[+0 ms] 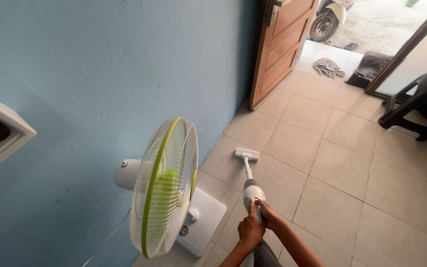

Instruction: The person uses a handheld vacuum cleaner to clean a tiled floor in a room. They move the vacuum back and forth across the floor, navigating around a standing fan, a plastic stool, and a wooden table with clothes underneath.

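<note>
1. A person's left hand [249, 231] and right hand [269, 215] meet on the body of a white stick vacuum cleaner [251, 194] low in the head view; the left forefinger lies stretched along its casing.
2. The right hand's grip is wrapped around the rear of the vacuum; whether the left hand's fingers clamp the casing or merely rest on it cannot be told, since the hands overlap and cover the handle.
3. The vacuum slants down and away from the person, its flat white floor head [246, 154] resting on the beige tiled floor [352, 168], near the blue wall [100, 74].
4. Just left of the hands stands a white pedestal fan [166, 188] with a green-rimmed grille, on a square base; its cord trails out of view at the bottom edge.
5. Both forearms are cut off by the lower frame.
6. Beyond, a brown wooden door [280, 44] stands open; a scooter [328, 17] outside is only partly visible, as is a dark plastic stool [418, 101] at right. Cloths lie crumpled at the threshold.
</note>
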